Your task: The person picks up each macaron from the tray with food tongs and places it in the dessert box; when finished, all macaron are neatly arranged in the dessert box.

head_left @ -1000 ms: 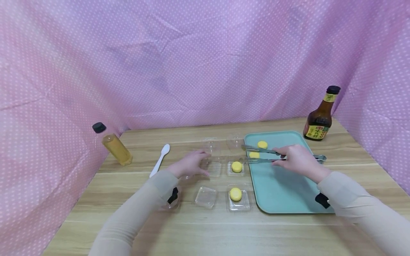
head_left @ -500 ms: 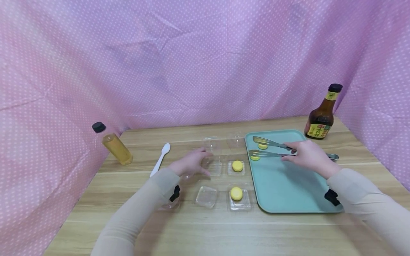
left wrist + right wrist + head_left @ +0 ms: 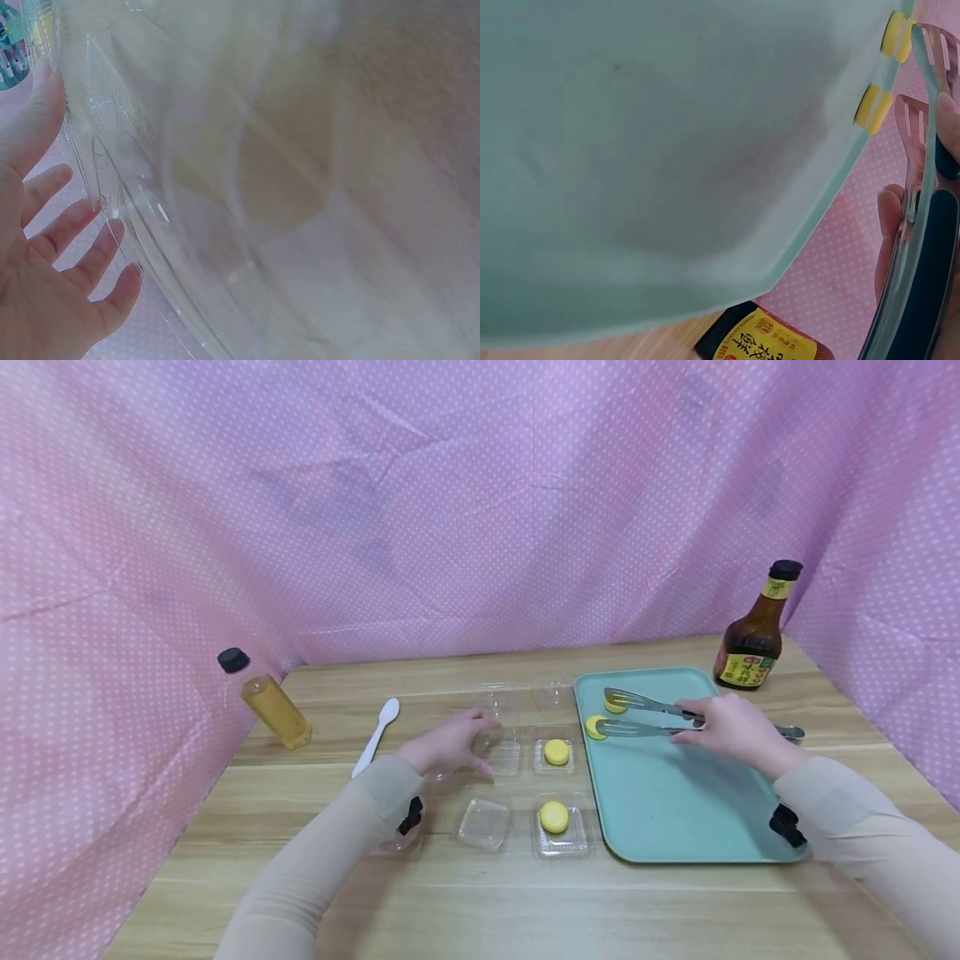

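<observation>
Where the table [image 3: 450,918] ends, pink cloth [image 3: 450,510] hangs.

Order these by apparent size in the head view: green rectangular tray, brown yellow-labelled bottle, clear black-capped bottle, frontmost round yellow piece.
Largest to smallest:
Tray
Brown bottle
Clear bottle
Yellow piece

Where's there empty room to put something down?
The table is bare between the amber bottle and white spoon, and in front of the clear boxes, between the sleeves. The green tray is bare at its near left. It's crowded where the left hand is among the clear boxes, and where the right hand holds tongs by two yellow rounds.
</observation>
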Available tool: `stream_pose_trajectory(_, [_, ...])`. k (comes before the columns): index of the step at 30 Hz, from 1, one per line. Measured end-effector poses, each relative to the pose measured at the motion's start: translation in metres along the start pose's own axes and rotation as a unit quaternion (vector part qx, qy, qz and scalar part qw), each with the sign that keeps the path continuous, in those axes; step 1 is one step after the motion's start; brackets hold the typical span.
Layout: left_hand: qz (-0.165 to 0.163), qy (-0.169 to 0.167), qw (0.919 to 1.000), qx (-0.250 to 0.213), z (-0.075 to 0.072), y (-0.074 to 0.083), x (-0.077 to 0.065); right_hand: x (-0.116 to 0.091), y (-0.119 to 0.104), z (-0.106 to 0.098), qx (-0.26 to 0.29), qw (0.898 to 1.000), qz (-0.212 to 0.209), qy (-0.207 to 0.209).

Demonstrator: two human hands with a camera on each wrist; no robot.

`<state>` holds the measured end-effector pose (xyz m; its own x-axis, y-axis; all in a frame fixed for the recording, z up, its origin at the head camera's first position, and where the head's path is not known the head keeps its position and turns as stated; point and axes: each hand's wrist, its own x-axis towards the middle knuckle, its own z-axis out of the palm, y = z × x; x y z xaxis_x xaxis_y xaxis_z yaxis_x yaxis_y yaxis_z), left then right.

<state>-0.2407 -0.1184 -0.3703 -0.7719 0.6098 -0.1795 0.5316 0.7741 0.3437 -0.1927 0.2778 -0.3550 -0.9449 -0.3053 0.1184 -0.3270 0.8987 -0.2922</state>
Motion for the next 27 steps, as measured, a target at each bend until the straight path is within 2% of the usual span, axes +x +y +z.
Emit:
stream_pose_trajectory(8, [0.016, -0.004, 0.9997, -0.016, -0.002, 0.002, 0.000, 0.001, 0.004, 0.003, 0.004, 1.000, 0.008, -0.022])
stream_pose_trajectory(27, [0.002, -0.013, 0.9994, -0.032, -0.001, 0.003, -0.001, 0.003, 0.002, 0.011, 0.002, 1.000, -0.014, -0.026])
